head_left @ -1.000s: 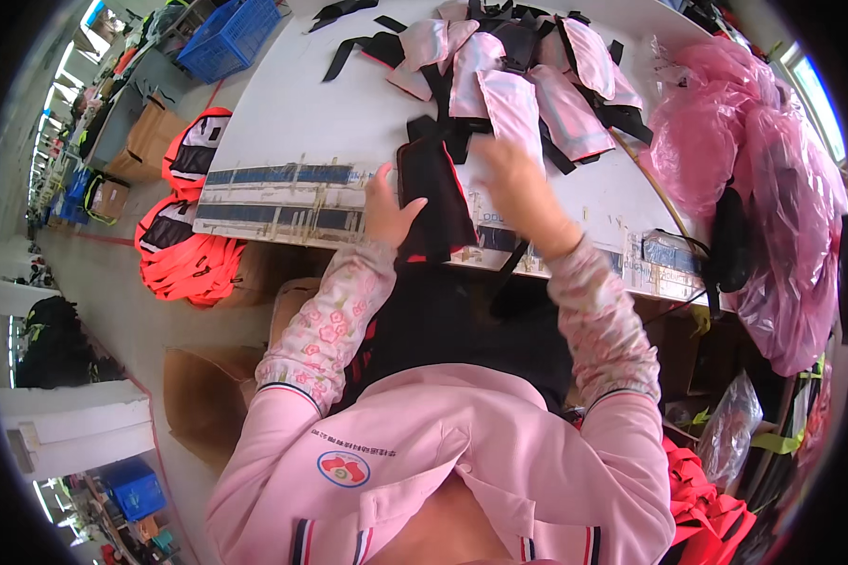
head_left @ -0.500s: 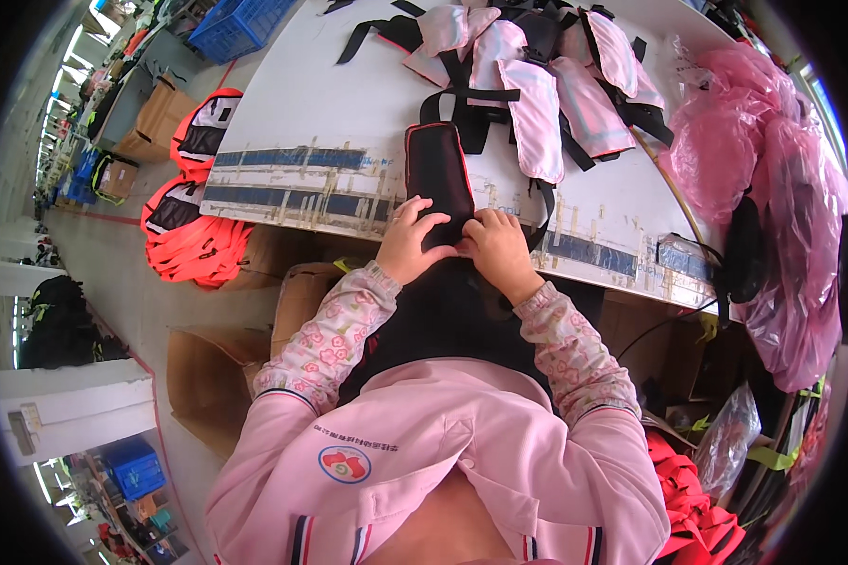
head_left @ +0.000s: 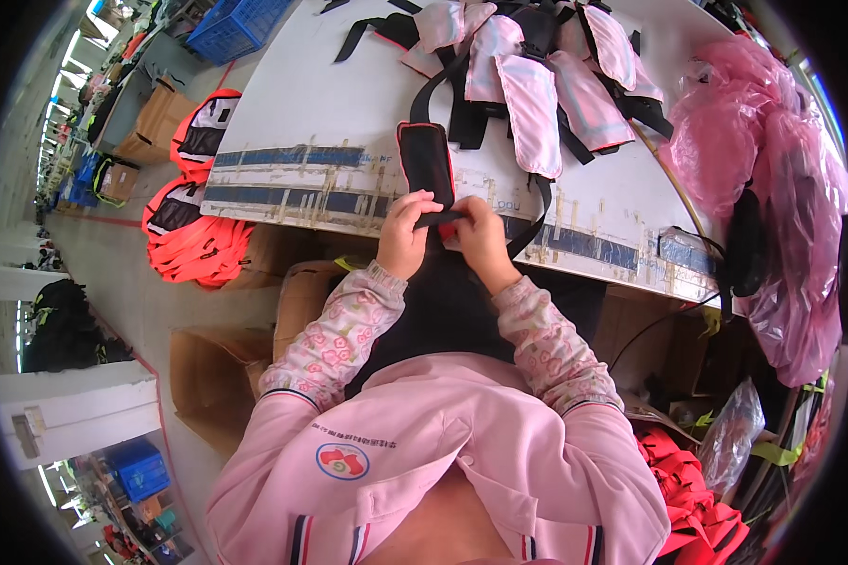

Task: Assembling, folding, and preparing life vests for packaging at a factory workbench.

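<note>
Mid-frame, my left hand [head_left: 405,235] and right hand [head_left: 482,240] pinch a black strap [head_left: 435,218] by the low end of the red-edged black pad [head_left: 426,162]. I think I'm sorting the strap; next needs a tight pinch.

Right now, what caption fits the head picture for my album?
Left hand and right hand hold a red-edged black pad at the white table, near pink pads.
</note>
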The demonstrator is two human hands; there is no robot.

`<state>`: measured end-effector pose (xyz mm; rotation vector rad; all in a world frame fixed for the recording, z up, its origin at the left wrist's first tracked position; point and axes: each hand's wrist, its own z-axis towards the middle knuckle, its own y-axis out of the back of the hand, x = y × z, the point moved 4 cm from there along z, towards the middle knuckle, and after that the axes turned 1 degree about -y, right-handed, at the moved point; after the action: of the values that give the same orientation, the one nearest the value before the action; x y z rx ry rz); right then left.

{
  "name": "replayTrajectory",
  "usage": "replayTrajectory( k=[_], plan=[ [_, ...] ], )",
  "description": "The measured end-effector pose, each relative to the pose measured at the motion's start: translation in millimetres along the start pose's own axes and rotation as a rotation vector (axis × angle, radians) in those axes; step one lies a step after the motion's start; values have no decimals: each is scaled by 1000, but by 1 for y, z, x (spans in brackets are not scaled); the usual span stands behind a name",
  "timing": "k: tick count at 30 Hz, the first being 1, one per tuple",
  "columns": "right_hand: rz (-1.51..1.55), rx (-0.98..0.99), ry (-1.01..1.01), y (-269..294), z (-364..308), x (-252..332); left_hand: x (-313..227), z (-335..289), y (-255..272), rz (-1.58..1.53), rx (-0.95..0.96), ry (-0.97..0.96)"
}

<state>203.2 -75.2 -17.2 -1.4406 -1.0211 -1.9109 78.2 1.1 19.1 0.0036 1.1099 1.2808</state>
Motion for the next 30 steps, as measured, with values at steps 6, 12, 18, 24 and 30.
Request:
replayTrajectory(
  k=[6,12,18,24,30],
  plan=[
    [890,44,-265,1,5,32,17,-10,14,-125,-205,359],
    [782,126,-198,11,3,39,17,-8,8,-998,-166,621],
    [632,-26,-36,28,-12,47,-11,-4,1,-1643,54,709],
    [770,-185,26,46,3,49,-33,1,-12,-1839,144,862],
    [1271,140,-264,15,-2,72,-13,11,10,-1635,77,882]
  ],
)
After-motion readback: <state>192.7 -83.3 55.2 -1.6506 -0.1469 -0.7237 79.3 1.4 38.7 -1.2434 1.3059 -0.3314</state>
